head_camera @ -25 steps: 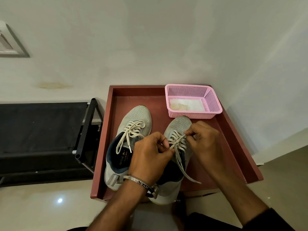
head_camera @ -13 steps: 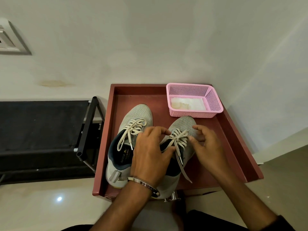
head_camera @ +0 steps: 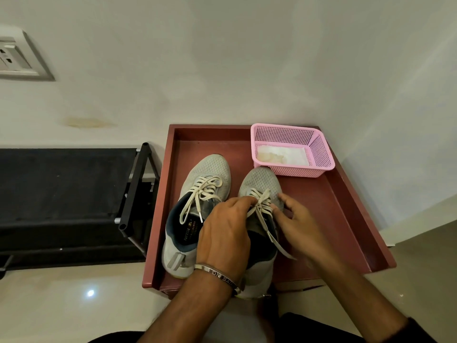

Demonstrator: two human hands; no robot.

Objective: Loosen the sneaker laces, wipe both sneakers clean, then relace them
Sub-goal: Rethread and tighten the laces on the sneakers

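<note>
A reddish-brown tray (head_camera: 346,209) is sitting on the pale floor (head_camera: 49,293) against a white wall (head_camera: 222,58). A pink mesh basket (head_camera: 319,154) is resting in its one-o'clock corner. At nine o'clock a black rack (head_camera: 74,194) is standing; at ten o'clock a wall socket (head_camera: 17,58) is showing.

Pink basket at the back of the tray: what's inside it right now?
Inside the pink basket lies a white cloth covering the floor, with a yellowish crumpled patch at its left end. Anything beneath the cloth is hidden, and the near wall hides its front edge.
</note>
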